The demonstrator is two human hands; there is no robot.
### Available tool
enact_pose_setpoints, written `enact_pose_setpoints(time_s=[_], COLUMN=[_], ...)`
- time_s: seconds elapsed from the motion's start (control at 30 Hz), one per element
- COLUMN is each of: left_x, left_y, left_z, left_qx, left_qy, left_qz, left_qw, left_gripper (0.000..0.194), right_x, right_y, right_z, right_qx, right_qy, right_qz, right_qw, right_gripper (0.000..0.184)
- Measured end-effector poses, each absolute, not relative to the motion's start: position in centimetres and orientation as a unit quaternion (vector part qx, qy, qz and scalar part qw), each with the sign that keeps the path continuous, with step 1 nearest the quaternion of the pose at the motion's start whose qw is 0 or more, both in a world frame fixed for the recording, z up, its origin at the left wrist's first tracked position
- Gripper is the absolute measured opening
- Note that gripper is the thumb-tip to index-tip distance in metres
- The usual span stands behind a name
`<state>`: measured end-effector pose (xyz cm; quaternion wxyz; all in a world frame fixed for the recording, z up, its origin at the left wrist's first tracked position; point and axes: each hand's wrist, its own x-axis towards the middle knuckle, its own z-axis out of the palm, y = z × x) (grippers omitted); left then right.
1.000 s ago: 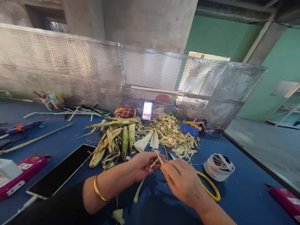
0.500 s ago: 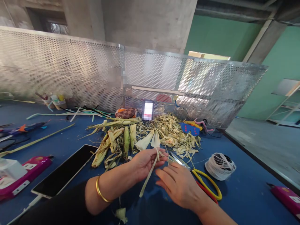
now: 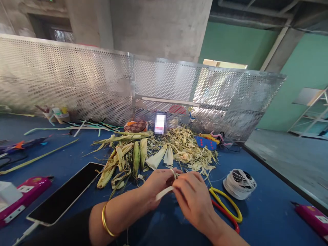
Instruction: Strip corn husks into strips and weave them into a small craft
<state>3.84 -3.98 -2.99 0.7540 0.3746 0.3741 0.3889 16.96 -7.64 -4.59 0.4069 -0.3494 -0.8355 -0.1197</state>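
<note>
My left hand [image 3: 160, 182] is closed around a knotted strand of pale corn husk, its fingers partly behind my right hand. My right hand [image 3: 192, 196] meets it at the knot, thumb and fingers pinched on a flat husk strip [image 3: 164, 193] whose end points toward my left wrist. Two wide pale husk pieces [image 3: 156, 158] fan out just beyond my fingers. Scissors [image 3: 229, 201] with yellow and red handles lie beside my right hand, their blades hidden behind it. To the right sits a spool of white string [image 3: 239, 184].
Beyond my hands lie corn husks [image 3: 123, 160] and a heap of shredded husk [image 3: 189, 143]. A dark-screened phone [image 3: 66, 193] and a magenta power strip [image 3: 28, 194] are at left, another power strip [image 3: 311, 217] at right. A perforated metal screen [image 3: 166, 78] borders the blue table's back.
My right hand has moved up and left against my left hand and now pinches the strip. The strip's loose end, hanging down before, has swung up to lie across my left palm.
</note>
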Motion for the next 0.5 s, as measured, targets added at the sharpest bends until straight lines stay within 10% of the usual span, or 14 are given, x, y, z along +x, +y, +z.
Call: enact_pose_setpoints(time_s=[0.23, 0.5], left_x=[3.4, 3.3], left_y=[-3.9, -4.1], left_z=[-1.9, -1.8], left_qx=[0.42, 0.453], left_qy=[0.419, 0.416], left_qz=[0.398, 0.405], left_qw=[0.7, 0.676], left_gripper=[0.023, 0.032], right_x=[18.2, 17.8], right_y=[-6.7, -6.3], right_z=[-4.8, -4.9], right_qx=[-0.565, -0.494], right_qy=[-0.633, -0.508], right_qz=[0.185, 0.458], right_qw=[0.495, 0.537], right_gripper=[0.023, 0.033])
